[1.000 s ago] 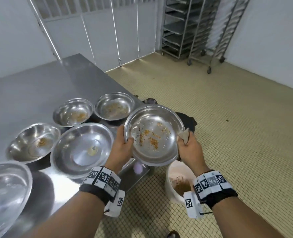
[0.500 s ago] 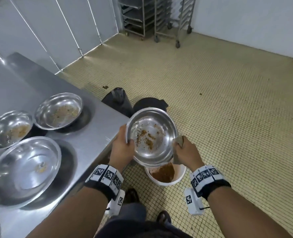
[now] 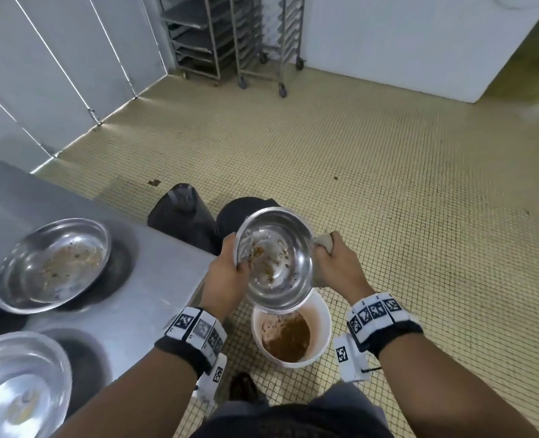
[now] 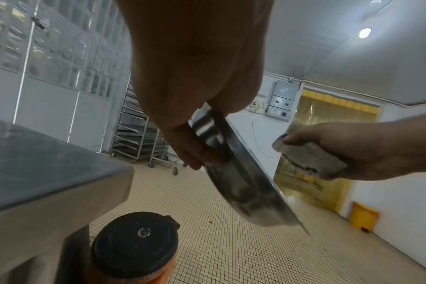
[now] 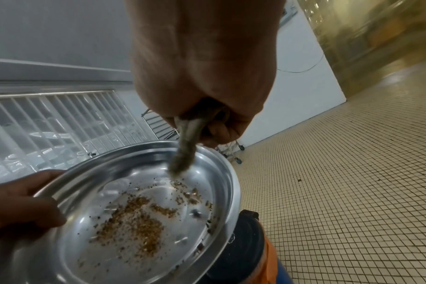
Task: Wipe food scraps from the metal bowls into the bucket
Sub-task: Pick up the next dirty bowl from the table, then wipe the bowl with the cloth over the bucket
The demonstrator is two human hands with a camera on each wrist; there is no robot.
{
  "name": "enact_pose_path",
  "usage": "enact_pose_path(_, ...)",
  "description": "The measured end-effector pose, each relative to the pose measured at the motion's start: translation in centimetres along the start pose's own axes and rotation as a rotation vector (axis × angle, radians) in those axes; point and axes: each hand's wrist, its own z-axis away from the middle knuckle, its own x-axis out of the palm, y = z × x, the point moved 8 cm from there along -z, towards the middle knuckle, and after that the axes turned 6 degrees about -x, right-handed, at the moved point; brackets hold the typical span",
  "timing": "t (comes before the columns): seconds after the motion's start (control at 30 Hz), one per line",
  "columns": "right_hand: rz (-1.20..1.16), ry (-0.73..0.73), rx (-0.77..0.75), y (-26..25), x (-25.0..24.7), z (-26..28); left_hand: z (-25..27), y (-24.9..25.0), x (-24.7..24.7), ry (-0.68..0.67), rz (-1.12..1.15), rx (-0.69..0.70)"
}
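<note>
Head view only: white bucket (image 3: pixel 320 314) is seen on the tiled floor (image 3: pixel 388 172), directly below the tilted metal bowl (image 3: pixel 274 260), with brown slop inside. Two more steel bowls are seen on the steel surface (image 3: pixel 154 279) at left: one with scraps (image 3: pixel 53 263), one nearer at the bottom-left edge (image 3: pixel 18 384).

Right wrist view only: the bowl interior is shown clearly, with brown crumb scraps (image 5: pixel 136 224) scattered over the bottom. The cloth (image 5: pixel 185 151) tip hangs over the inner wall near the rim; contact cannot be confirmed.

Left wrist view only: the bowl underside is shown, plus a black round lid (image 4: pixel 134 242) on an orange-sided container below, beside the surface leg. A yellow strip curtain and yellow bin are seen far right.

Pose: left hand (image 3: pixel 223 279) is closed on the bowl's left rim, thumb inside, fingers under. Bowl is held off the surface, over the bucket. Right hand (image 3: pixel 337 267) is fisted around the grey-beige cloth, at the bowl's right rim. Both grips are closed on their items.

Materials: bowl is polished, round, shallow, with a rolled rim. Cloth is coarse, folded. Floor is small square beige tile. Wheeled metal racks (image 3: pixel 230 39) are seen at the far wall.
</note>
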Motion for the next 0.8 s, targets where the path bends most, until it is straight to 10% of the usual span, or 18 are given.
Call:
enact_pose_path(0.37,0.021,-0.284,0.003,2.9,4.9,-0.9,0.1,-0.6,4.1,-0.085,0.031,-0.252)
enact_pose_path(0.8,0.19,-0.312,-0.445,1.2,4.8,-5.1,1.5,2.8,7.2,0.027,0.031,-0.188)
